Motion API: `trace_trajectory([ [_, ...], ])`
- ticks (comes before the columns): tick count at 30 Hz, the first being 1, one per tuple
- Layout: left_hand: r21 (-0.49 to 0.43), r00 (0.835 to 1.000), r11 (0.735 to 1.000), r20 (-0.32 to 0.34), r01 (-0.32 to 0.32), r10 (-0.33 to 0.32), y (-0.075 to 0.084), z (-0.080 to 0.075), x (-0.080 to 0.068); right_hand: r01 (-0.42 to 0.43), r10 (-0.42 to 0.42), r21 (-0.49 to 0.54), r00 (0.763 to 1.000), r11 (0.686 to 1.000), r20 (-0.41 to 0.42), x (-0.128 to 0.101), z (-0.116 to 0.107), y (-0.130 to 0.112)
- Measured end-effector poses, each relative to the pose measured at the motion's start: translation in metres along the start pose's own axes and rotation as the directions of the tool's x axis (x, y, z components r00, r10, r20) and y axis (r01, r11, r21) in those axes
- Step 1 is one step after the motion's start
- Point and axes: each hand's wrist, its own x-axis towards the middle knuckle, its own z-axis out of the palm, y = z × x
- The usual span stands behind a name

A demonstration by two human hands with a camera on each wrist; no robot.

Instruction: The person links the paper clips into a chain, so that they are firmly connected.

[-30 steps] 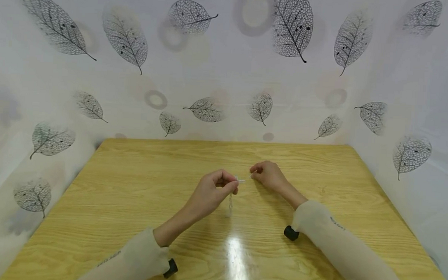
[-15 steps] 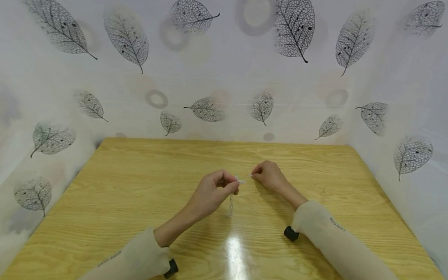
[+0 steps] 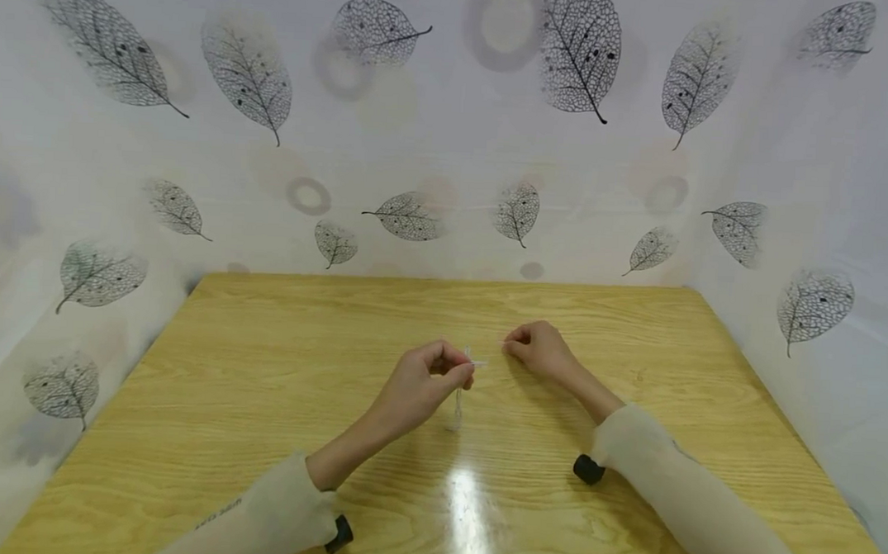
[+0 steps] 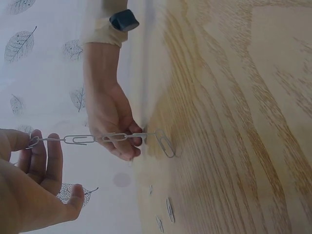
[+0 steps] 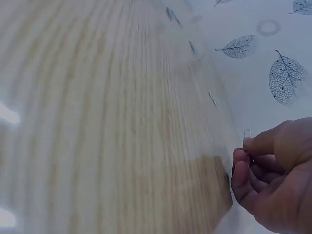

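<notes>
My left hand (image 3: 461,369) pinches the top of a chain of silver paper clips (image 3: 457,403) over the middle of the wooden table (image 3: 261,385). The paper clip chain (image 4: 92,139) hangs from the left hand (image 4: 36,151), and its lowest clip (image 4: 165,144) touches the wood. My right hand (image 3: 514,346) hovers a short way to the right with fingers curled. It pinches a single paper clip (image 5: 246,134) between thumb and forefinger, as the right wrist view of the right hand (image 5: 248,161) shows. The two hands are apart.
White walls with a leaf print (image 3: 450,145) close the table in at the back, left and right. Black wrist camera mounts (image 3: 588,469) sit on both sleeves. A bright glare patch (image 3: 468,493) lies on the wood near the front.
My right hand has drifted slightly right and down, away from the left hand. The left hand and the hanging chain have stayed almost still.
</notes>
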Motion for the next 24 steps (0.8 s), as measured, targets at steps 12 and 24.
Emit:
trace_trajectory([
  [12, -0.006, 1.000, 1.000, 0.010, -0.003, 0.003, -0.004, 0.001, 0.001, 0.041, -0.061, 0.270, 0.996, 0.962, 0.068, -0.038, -0.014, -0.016],
  [24, 0.006, 1.000, 1.000, 0.019, -0.010, 0.009, -0.004, 0.003, 0.001, 0.185, -0.199, 0.319, 0.980, 0.930, 0.010, -0.066, -0.025, -0.044],
])
